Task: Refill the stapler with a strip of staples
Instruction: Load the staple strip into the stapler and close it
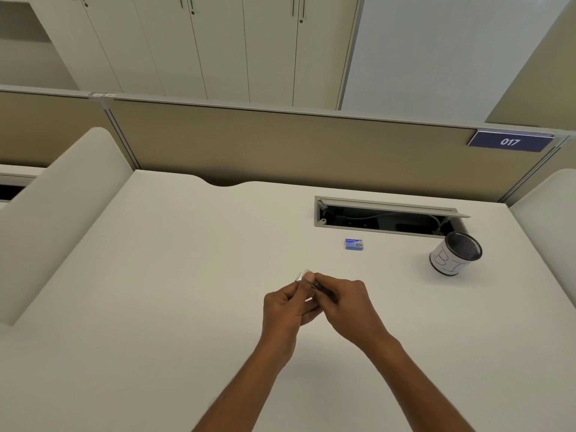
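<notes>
Landmark: blue staple box (354, 244), lying on the white desk (174, 275).
Stapler (300, 277): held above the desk, nearer the person than the box and slightly left of it. Only a silvery end and a dark part show.
Left hand (288, 304): fingers curled, pinching the stapler's silvery end.
Right hand (349, 304): fingers (335, 285) closed round the dark part.
Staple strip: none visible; it may be hidden between the hands.
Progress: the stapler is picked up and being worked, likely opened or loaded. I cannot tell whether it is loaded; closing remains.
Beyond the box: open cable hatch (386, 218).
Right of the box: mesh pen cup (456, 254).
</notes>
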`<state>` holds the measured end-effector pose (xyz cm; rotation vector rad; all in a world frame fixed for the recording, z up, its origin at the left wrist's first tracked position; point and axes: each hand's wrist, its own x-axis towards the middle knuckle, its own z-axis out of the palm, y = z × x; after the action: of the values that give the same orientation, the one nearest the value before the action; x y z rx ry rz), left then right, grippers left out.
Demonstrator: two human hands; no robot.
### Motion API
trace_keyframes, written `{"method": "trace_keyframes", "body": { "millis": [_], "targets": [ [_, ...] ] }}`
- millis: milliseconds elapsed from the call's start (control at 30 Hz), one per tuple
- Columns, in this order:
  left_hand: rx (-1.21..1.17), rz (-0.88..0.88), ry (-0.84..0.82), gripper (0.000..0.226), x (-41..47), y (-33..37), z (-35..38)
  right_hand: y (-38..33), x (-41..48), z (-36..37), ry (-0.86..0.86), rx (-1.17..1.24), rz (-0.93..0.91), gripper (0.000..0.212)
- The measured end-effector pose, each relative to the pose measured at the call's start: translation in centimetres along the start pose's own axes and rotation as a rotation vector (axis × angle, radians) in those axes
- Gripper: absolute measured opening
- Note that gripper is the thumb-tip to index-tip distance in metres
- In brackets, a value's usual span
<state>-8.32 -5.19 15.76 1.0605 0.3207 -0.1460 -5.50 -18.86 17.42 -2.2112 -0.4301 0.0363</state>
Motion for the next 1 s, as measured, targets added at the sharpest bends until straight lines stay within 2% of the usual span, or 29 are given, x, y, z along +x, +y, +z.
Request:
{"method": "trace_keyframes", "body": {
  "millis": [233,400,500,600,700,800,900,1000],
  "targets": [
    [0.212,0.038,-0.076,0.04,0.2,0.4,0.3,0.3,1.1,-1.1,-0.169,0.109,0.098,0.021],
    [0.3,0.038,-0.1,0.052,-0.1,0.5,0.1,0.3,1.5,-1.8,-0.256,0.234,0.174,0.018],
    [0.296,0.015,-0.169,0.05,-0.2,1.0,-0.1,0.3,1.4,-2.4,-0.298,0.339,0.183,0.023],
    [0.197,-0.038,-0.199,0.053,-0.2,1.4,-0.3,0.5,1.2,-2.8,-0.318,0.39,0.193,0.031],
    [0.083,-0.084,-0.203,0.038,-0.1,1.5,-0.3,0.8,1.0,-2.7,-0.272,0.323,0.136,0.033],
    [-0.003,-0.105,-0.226,0.029,0.0,1.7,-0.3,0.9,0.8,-2.1,-0.123,0.242,0.046,0.034],
    [-0.017,-0.093,-0.219,0.035,0.0,2.1,0.0,0.9,0.4,-1.5,0.004,0.166,-0.055,0.037],
    [0.071,-0.021,-0.225,0.037,0.2,2.2,-0.1,0.8,0.2,-1.2,0.061,0.119,-0.12,0.039]
  ]
}}
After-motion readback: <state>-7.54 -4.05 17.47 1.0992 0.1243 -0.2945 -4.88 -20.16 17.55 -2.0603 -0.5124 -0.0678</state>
